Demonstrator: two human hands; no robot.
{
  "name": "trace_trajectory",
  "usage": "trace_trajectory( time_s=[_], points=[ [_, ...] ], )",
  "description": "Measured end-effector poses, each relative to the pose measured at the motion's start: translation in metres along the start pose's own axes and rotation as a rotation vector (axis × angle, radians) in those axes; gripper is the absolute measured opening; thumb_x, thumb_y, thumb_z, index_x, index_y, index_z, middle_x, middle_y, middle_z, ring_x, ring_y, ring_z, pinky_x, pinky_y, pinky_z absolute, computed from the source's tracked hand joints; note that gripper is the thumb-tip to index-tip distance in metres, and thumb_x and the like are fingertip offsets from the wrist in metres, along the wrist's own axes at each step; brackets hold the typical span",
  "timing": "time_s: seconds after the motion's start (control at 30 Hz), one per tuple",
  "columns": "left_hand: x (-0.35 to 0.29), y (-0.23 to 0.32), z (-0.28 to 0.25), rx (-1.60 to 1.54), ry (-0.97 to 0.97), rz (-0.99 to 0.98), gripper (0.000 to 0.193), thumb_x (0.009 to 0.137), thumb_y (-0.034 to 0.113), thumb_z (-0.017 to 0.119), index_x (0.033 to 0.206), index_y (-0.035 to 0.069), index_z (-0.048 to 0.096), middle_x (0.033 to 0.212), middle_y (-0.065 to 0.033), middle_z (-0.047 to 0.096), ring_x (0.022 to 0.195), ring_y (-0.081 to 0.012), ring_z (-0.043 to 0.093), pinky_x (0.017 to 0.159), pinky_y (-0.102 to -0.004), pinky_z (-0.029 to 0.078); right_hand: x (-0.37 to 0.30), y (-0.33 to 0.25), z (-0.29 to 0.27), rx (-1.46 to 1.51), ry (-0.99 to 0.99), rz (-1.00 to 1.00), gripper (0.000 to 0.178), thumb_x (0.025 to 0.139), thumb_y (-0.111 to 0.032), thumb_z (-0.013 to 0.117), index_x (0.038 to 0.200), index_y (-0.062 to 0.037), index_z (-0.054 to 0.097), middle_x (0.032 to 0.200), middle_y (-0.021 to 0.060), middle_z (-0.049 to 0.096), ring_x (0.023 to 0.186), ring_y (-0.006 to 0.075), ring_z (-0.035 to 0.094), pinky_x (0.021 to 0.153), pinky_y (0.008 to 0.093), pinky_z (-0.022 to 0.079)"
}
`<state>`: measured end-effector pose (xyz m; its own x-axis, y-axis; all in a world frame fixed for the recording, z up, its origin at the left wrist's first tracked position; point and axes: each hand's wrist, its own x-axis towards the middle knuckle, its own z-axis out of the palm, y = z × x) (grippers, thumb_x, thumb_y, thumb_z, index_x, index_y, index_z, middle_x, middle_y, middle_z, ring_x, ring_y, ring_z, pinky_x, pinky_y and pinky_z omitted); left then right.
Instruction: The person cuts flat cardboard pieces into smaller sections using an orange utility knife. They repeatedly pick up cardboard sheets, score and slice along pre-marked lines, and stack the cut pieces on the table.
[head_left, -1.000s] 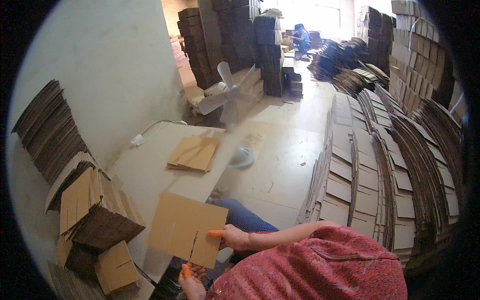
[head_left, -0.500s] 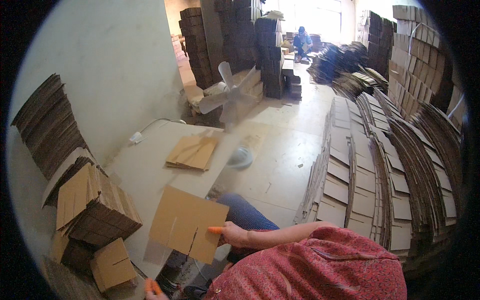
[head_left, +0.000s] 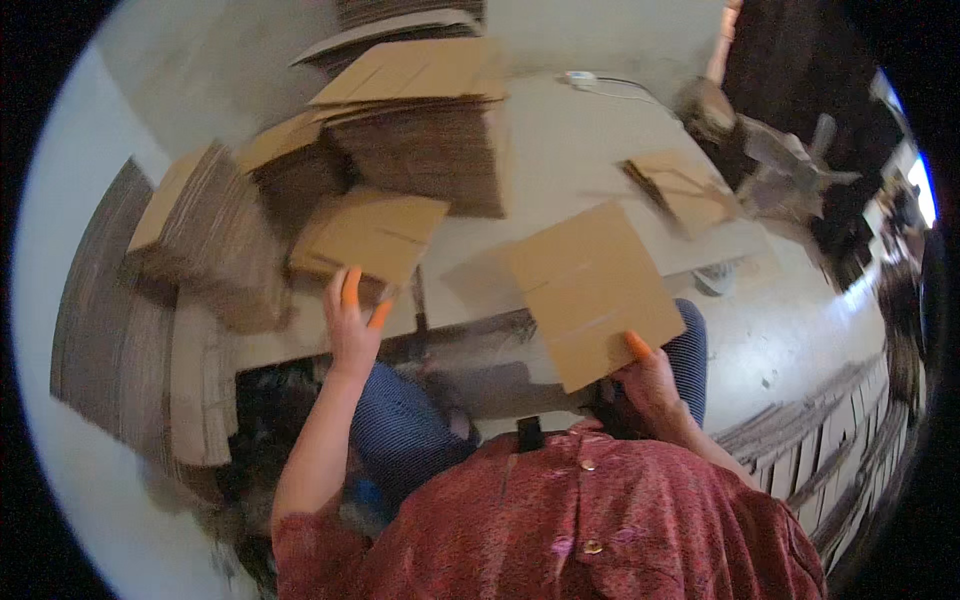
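From the head camera, we see our left hand [head_left: 352,325] with its fingers parted and bent, holding nothing we can make out. It reaches to the front of a low pile [head_left: 375,235] of brown cardboard near the table's near edge; whether the fingertips touch it, we cannot tell. Orange covers [head_left: 351,287] sit on two of its digits. Our right hand [head_left: 650,378] is closed on a cardboard sheet [head_left: 600,290], pinching it by its near edge, toward the right corner, with an orange-covered thumb on top (the fingers beneath are mostly hidden).

The sheet is flat, brown and roughly square, with two pale slit-like lines across its face. We hold it tilted, raised in front of the table [head_left: 545,130], and it overlaps the near edge in our view, close to our right knee [head_left: 690,355].

A tall stack [head_left: 420,150] of cardboard stands behind the low pile, farther from the near edge, and another stack [head_left: 215,235] leans to its left. A few flat pieces [head_left: 685,190] lie beside the table's right edge, and a white plug [head_left: 580,78] with a cord lies by the far edge. Motion blur keeps us from telling whether any surface carries writing.
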<state>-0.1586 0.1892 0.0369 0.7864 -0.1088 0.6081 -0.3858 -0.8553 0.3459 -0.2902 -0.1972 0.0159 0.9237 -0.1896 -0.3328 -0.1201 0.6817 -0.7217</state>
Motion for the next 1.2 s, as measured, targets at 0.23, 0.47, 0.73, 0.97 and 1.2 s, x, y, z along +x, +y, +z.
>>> trace_trajectory(
  time_s=[0.23,0.47,0.73,0.97,1.2],
  points=[
    [0.03,-0.025,-0.018,0.372,-0.302,0.031,0.075,0.074,0.028,0.069,0.135,0.005,0.031,0.143,-0.0128,0.024,0.129,-0.0332,0.025,0.104,-0.0506,0.021,0.019,0.01,0.001,-0.072,-0.008,0.056,0.028,0.089,-0.017,0.051,0.113,-0.0017,0.051,0.104,0.0078,0.059,0.092,0.0223,0.059,0.075,0.0361,0.049],
    [0.056,-0.004,0.01,0.352,-0.526,0.066,0.074,0.074,0.03,0.067,0.136,0.01,0.032,0.142,-0.0094,0.029,0.129,-0.0303,0.029,0.106,-0.051,0.017,0.019,0.004,0.007,-0.079,-0.046,0.043,0.031,0.088,-0.018,0.054,0.114,-0.0019,0.05,0.105,0.0071,0.059,0.09,0.0225,0.06,0.073,0.037,0.05],
    [0.057,-0.019,0.019,0.376,-0.34,0.274,0.051,0.076,0.011,0.06,0.126,0.011,0.048,0.132,-0.0069,0.045,0.12,-0.0269,0.043,0.098,-0.0397,0.036,0.033,0.012,-0.021,-0.355,-0.005,-0.097,0.03,0.086,-0.019,0.057,0.111,-0.0018,0.053,0.102,0.0067,0.06,0.088,0.0205,0.06,0.071,0.0337,0.051],
    [0.07,0.001,0.016,0.302,-0.409,0.264,0.044,0.077,0.007,0.057,0.12,0.008,0.052,0.123,-0.0132,0.052,0.111,-0.0298,0.05,0.089,-0.0368,0.044,0.027,-0.005,0.001,-0.22,0.075,-0.143,0.027,0.086,-0.018,0.058,0.107,-0.0023,0.057,0.098,0.0067,0.061,0.083,0.0181,0.06,0.068,0.0312,0.05],
    [0.095,0.005,-0.005,0.254,-0.491,0.182,0.045,0.074,0.009,0.061,0.118,0.007,0.053,0.118,-0.0148,0.054,0.105,-0.0314,0.053,0.084,-0.0387,0.046,0.019,-0.02,0.014,-0.334,0.03,-0.288,0.024,0.086,-0.016,0.057,0.105,-0.0019,0.058,0.092,0.003,0.063,0.077,0.014,0.059,0.064,0.0263,0.047]
  ],
)
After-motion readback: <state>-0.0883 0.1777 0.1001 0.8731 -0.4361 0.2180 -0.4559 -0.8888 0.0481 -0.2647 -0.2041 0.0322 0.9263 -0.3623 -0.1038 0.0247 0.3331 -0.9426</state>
